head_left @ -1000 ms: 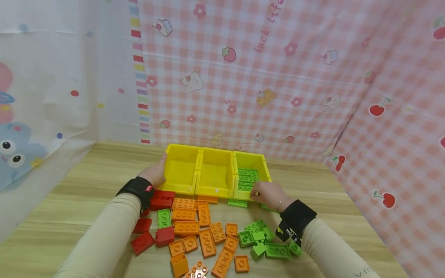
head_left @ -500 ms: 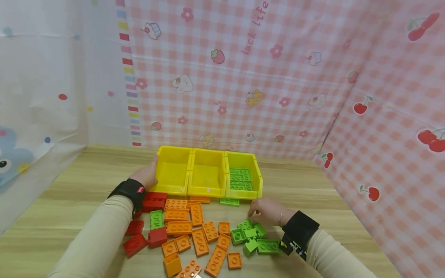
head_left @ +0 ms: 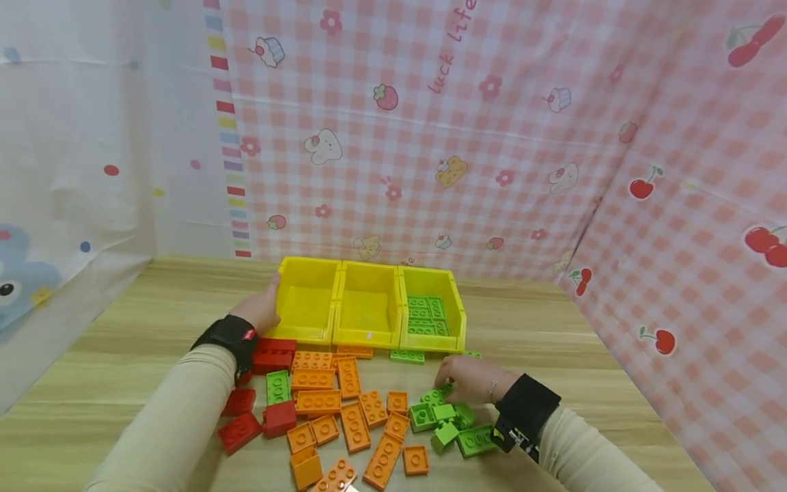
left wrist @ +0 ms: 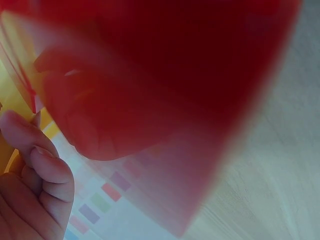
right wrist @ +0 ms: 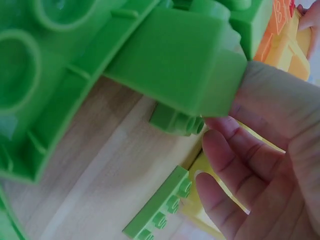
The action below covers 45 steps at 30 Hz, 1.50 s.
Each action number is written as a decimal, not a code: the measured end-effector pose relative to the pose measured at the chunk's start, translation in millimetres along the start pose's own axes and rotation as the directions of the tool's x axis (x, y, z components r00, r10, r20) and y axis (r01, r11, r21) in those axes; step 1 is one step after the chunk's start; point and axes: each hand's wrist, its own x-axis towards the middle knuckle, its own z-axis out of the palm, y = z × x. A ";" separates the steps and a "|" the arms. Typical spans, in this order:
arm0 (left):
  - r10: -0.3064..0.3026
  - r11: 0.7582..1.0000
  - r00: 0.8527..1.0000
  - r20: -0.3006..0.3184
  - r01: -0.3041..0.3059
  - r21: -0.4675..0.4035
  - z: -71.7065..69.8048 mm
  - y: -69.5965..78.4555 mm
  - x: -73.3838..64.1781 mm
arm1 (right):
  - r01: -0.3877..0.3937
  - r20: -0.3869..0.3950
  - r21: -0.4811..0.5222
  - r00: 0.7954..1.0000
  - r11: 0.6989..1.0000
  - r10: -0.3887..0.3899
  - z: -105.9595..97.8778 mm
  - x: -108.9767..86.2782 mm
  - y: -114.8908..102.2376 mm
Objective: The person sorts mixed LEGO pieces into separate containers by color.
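Note:
My left hand (head_left: 261, 311) holds the left side wall of a yellow three-part bin (head_left: 369, 346); in the left wrist view its fingers curl beside the yellow plastic. Green bricks (head_left: 426, 318) lie in the bin's right compartment, and the other two compartments look bare. My right hand (head_left: 470, 377) is lowered over a cluster of green bricks (head_left: 445, 435) in front of the bin. In the right wrist view, its fingertips touch or nearly touch a small green brick (right wrist: 172, 120), while a nearer green brick (right wrist: 175, 60) hides the thumb tip.
Several orange bricks (head_left: 315, 402) spread across the front middle of the wooden table (head_left: 529, 328). Red bricks (head_left: 240, 432) and a lone green brick (head_left: 278, 387) sit nearer the left arm. A green brick (head_left: 407, 357) lies against the bin's front. Patterned cloth (head_left: 393, 137) stands behind.
The right hand has come back from the right compartment and down to the green cluster, where it has shifted slightly. Meanwhile the left hand has stayed on the bin.

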 end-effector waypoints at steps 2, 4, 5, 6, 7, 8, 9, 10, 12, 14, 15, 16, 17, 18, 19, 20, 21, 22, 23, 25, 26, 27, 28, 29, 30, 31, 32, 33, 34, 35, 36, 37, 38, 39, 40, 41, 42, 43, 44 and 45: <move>-0.005 1.000 1.000 0.006 0.005 -0.003 -0.4 0.5 -0.7 | 0.015 0.000 -0.017 1.000 1.000 -0.015 1.8 2.2 0.5; -0.010 1.000 1.000 0.004 0.010 0.002 -0.4 0.3 -0.6 | 0.033 -0.004 -0.035 0.999 0.999 -0.033 2.9 3.8 1.0; -0.009 1.000 1.000 0.002 0.009 0.002 -0.5 0.6 -0.9 | 0.039 -0.006 -0.041 0.999 0.998 -0.040 3.4 4.4 1.3; -0.007 1.000 1.000 -0.001 0.007 0.004 -0.6 0.6 -1.1 | 0.048 -0.011 -0.042 0.999 0.998 -0.049 3.5 5.0 1.5; -0.005 1.000 1.000 -0.004 0.005 0.005 -0.3 -0.1 -0.5 | 0.057 -0.015 -0.042 0.998 0.998 -0.057 3.5 5.5 1.7; -0.005 1.000 1.000 -0.006 0.005 0.006 -0.1 -0.6 -0.1 | 0.066 -0.019 -0.040 0.998 0.997 -0.067 3.3 6.0 1.9; -0.006 1.000 1.000 -0.008 0.006 0.009 0.4 -1.4 0.7 | 0.074 -0.023 -0.035 0.997 0.997 -0.074 2.9 6.4 1.8; -0.002 1.000 1.000 -0.009 0.002 0.010 0.9 -2.1 1.2 | 0.080 -0.025 -0.028 0.996 0.996 -0.081 2.5 6.9 1.7; 0.001 1.000 1.000 -0.010 -0.001 0.011 1.6 -4.1 2.7 | 0.086 -0.028 -0.014 0.996 0.996 -0.086 1.7 8.0 1.9; -0.003 1.000 1.000 -0.006 0.003 0.009 2.2 -4.7 3.8 | 0.082 -0.033 0.001 0.996 0.997 -0.082 1.4 9.2 1.9; -0.003 1.000 1.000 -0.006 0.003 0.009 2.6 -4.9 4.0 | 0.077 -0.033 0.006 0.997 0.997 -0.076 1.4 9.9 1.9; -0.002 1.000 1.000 -0.006 0.002 0.008 2.6 -4.8 4.1 | 0.074 -0.033 0.011 0.997 0.997 -0.073 1.3 10.8 2.2; -0.005 1.000 1.000 -0.005 0.005 0.008 2.7 -4.7 4.3 | 0.071 -0.032 0.014 0.997 0.997 -0.070 1.1 11.5 2.2; -0.003 1.000 1.000 -0.008 0.003 0.011 3.0 -4.7 4.3 | 0.065 -0.028 0.021 0.998 0.998 -0.064 0.8 12.3 2.1; -0.005 1.000 1.000 -0.007 0.005 0.015 3.4 -4.9 4.6 | 0.060 -0.025 0.025 0.998 0.998 -0.060 0.5 13.1 1.7; -0.004 1.000 1.000 -0.010 0.004 0.017 3.7 -4.9 4.8 | 0.059 -0.021 0.033 0.998 0.998 -0.059 0.1 14.0 1.5; -0.003 1.000 1.000 -0.014 0.004 0.017 3.7 -4.6 4.7 | 0.054 -0.015 0.035 0.998 0.998 -0.053 -0.6 14.7 1.3; -0.001 1.000 1.000 -0.017 0.002 0.017 3.6 -4.5 4.7 | 0.049 -0.014 0.045 0.999 0.998 -0.048 -1.7 15.3 0.8; -0.002 1.000 1.000 -0.020 0.002 0.018 3.6 -4.4 4.7 | 0.048 -0.018 0.054 0.999 0.997 -0.047 -2.8 16.2 0.4; -0.004 1.000 1.000 -0.024 0.005 0.019 3.1 -4.0 4.6 | 0.059 -0.047 0.060 0.997 0.996 -0.057 -6.4 17.6 0.1; -0.003 1.000 1.000 -0.027 0.003 0.017 2.8 -3.7 4.3 | 0.072 -0.070 0.053 0.995 0.996 -0.068 -8.5 18.3 0.3; -0.003 1.000 1.000 -0.028 0.003 0.019 2.6 -3.6 4.2 | 0.085 -0.094 0.043 0.992 0.995 -0.081 -11.0 19.0 0.6; 0.000 1.000 1.000 -0.029 0.001 0.021 2.6 -3.9 4.4 | 0.098 -0.121 0.029 0.988 0.995 -0.094 -13.7 19.7 1.0; -0.001 1.000 1.000 -0.029 0.001 0.022 2.7 -4.1 4.5 | 0.110 -0.148 0.006 0.983 0.994 -0.108 -16.4 20.7 2.0; 0.000 1.000 1.000 -0.028 0.001 0.022 2.8 -4.3 4.7 | 0.114 -0.170 -0.015 0.979 0.993 -0.115 -19.1 21.5 3.0; 0.004 1.000 1.000 -0.029 -0.003 0.022 3.0 -4.8 4.9 | 0.112 -0.187 -0.034 0.975 0.993 -0.116 -21.8 22.7 4.1; 0.006 1.000 1.000 -0.029 -0.005 0.021 3.1 -5.3 5.3 | 0.102 -0.201 -0.055 0.973 0.993 -0.111 -24.4 24.4 5.6; 0.008 1.000 1.000 -0.029 -0.007 0.021 3.2 -6.1 5.6 | 0.086 -0.211 -0.069 0.973 0.994 -0.099 -27.1 26.5 7.3; 0.010 1.000 1.000 -0.030 -0.009 0.022 3.4 -6.9 6.0 | 0.066 -0.219 -0.083 0.972 0.994 -0.083 -30.0 28.9 9.1; 0.009 1.000 0.999 -0.032 -0.008 0.021 3.3 -7.4 6.1 | 0.043 -0.225 -0.094 0.972 0.995 -0.063 -33.0 31.9 11.3; 0.012 1.000 0.999 -0.035 -0.011 0.024 3.4 -7.8 6.1 | 0.021 -0.232 -0.105 0.972 0.994 -0.045 -36.2 35.2 13.7; 0.015 1.000 0.999 -0.039 -0.014 0.024 3.6 -8.5 6.3 | -0.006 -0.236 -0.110 0.972 0.994 -0.020 -39.4 38.7 16.1; 0.016 1.000 0.999 -0.044 -0.015 0.023 3.7 -8.8 6.2 | -0.033 -0.238 -0.112 0.971 0.993 0.006 -42.4 42.5 18.9; 0.019 1.000 0.999 -0.049 -0.018 0.019 3.8 -8.9 6.0 | -0.061 -0.239 -0.110 0.971 0.992 0.033 -45.3 46.2 21.6; 0.021 1.000 0.998 -0.053 -0.021 0.016 4.4 -9.0 6.1 | -0.087 -0.237 -0.112 0.970 0.990 0.058 -48.0 49.7 24.2; 0.025 1.000 0.998 -0.056 -0.025 0.013 5.2 -9.1 6.1 | -0.116 -0.233 -0.108 0.968 0.987 0.088 -50.1 53.2 26.8; 0.026 1.000 0.998 -0.058 -0.025 0.011 6.3 -9.2 6.3 | -0.144 -0.228 -0.101 0.967 0.984 0.118 -52.0 56.5 29.4; 0.026 1.000 0.998 -0.060 -0.026 0.008 6.8 -9.5 6.5 | -0.172 -0.220 -0.088 0.964 0.981 0.149 -53.7 60.1 31.2; 0.027 1.000 0.998 -0.062 -0.026 0.009 7.2 -9.6 6.4 | -0.192 -0.216 -0.088 0.962 0.977 0.169 -55.2 63.9 33.1; 0.023 1.000 0.998 -0.061 -0.023 0.010 7.8 -9.7 6.6 | -0.210 -0.216 -0.089 0.958 0.974 0.187 -56.4 67.4 34.6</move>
